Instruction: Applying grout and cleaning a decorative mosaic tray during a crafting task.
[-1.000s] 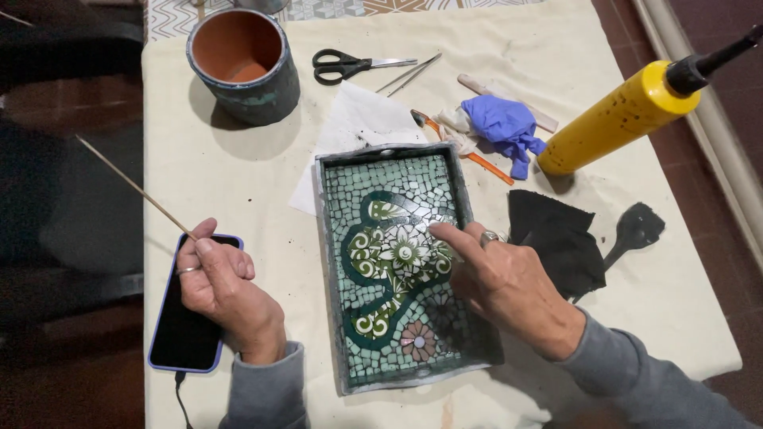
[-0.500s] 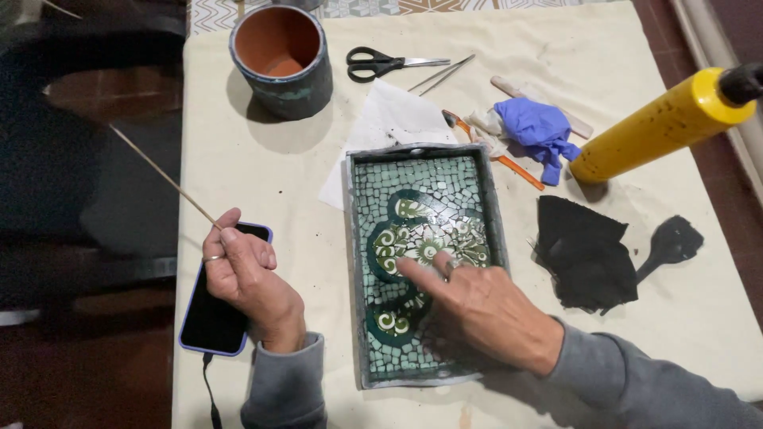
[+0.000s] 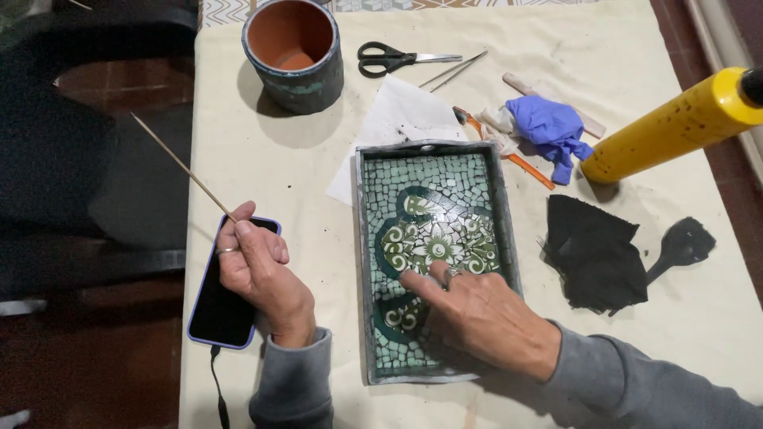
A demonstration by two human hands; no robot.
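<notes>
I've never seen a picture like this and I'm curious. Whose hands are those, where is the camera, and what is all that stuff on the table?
The camera sits on a person's head and looks down, so you see that person's own two hands. The right hand rests inside a mosaic tray made of little green tiles, one finger touching them. The left hand holds a thin wooden stick and lies over a dark phone. On the cloth-covered table there are also a clay pot, black scissors, a blue glove, a yellow bottle, white paper and a black rag.
</notes>
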